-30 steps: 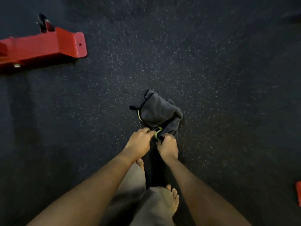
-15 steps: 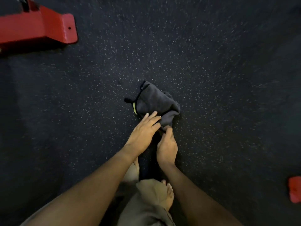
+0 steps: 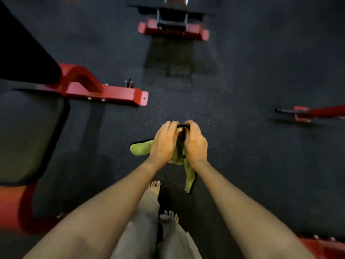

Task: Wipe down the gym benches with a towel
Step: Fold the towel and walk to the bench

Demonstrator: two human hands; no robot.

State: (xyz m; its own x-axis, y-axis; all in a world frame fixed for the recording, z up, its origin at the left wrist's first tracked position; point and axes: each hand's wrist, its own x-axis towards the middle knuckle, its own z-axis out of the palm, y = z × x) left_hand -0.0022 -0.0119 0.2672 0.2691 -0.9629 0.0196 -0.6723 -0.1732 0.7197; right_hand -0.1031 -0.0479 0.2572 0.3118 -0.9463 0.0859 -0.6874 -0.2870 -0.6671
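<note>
You are holding the towel (image 3: 140,149) in front of you, above the floor (image 3: 252,165). Your left hand (image 3: 164,142) and right hand (image 3: 195,142) are each closing a tight grip on its bunched top, side by side. One green corner is sticking out leftward and another is hanging below your right wrist. What seems, through the blur, to be the bench (image 3: 28,135) is sitting well apart on your left
</note>
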